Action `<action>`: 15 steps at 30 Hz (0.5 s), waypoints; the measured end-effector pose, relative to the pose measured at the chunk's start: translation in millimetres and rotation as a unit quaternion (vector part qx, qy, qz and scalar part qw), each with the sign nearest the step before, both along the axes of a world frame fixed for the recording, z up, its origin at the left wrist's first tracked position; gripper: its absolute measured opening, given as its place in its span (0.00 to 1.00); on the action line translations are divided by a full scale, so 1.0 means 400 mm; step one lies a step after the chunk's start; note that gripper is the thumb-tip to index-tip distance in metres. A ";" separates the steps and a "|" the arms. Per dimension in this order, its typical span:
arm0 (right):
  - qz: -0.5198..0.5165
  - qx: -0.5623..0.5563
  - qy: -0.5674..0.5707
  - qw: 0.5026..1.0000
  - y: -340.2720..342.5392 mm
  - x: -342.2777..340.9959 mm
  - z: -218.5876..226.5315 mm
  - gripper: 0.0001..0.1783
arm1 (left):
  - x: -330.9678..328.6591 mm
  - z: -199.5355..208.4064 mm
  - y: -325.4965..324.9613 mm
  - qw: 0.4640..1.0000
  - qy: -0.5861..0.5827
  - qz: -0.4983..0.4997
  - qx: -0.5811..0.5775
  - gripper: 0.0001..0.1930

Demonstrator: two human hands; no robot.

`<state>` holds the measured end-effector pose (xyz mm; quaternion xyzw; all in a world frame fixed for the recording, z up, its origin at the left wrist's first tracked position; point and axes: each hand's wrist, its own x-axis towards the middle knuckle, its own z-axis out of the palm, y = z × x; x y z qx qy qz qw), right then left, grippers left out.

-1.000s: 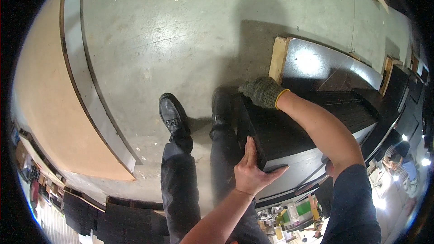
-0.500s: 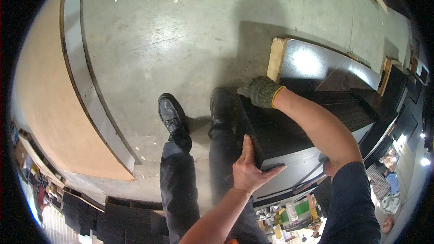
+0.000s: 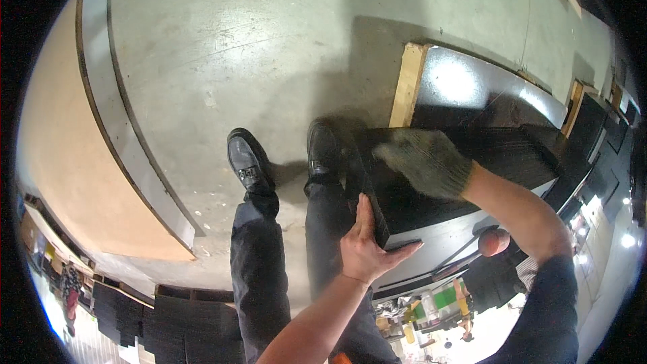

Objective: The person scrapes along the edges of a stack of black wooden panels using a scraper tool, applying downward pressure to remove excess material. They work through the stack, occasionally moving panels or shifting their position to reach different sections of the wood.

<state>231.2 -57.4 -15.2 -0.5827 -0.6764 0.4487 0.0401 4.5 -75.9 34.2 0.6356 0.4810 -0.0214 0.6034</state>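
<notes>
A stack of black boards (image 3: 414,212) stands in front of me on the right, its pale near side facing my legs. My bare left hand (image 3: 366,254) is pressed around its near left corner. The thumb lies along the near edge and the fingers reach up the left side. Over the black top surface is my right hand (image 3: 431,163) in a dark grey knitted glove. It looks flat, with its fingers pointing left and blurred by motion. Whether the palm touches the surface cannot be made out.
Behind the stack stands a shiny dark panel (image 3: 465,87) with a wooden end block (image 3: 408,84). A long tan board (image 3: 114,182) with a whitish edge lies at the left. More black boards (image 3: 195,327) sit lower left. People and a cluttered work area (image 3: 431,310) are at lower right.
My gloved right hand has moved from the far left corner, rightward and nearer, over the black top. The left hand keeps its place on the corner. The view has shifted slightly.
</notes>
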 end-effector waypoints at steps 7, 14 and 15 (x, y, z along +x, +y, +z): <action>0.073 -0.005 0.095 0.993 0.006 -0.035 0.011 0.19 | 0.001 -0.001 -0.001 1.000 0.012 -0.001 -0.012 0.64; 0.041 0.019 -0.012 0.999 0.034 -0.046 0.077 0.11 | 0.001 -0.002 0.001 1.000 0.007 0.006 -0.019 0.63; -0.014 -0.010 -0.019 1.000 0.042 -0.059 0.013 0.11 | 0.000 -0.002 0.000 1.000 0.013 0.004 -0.019 0.63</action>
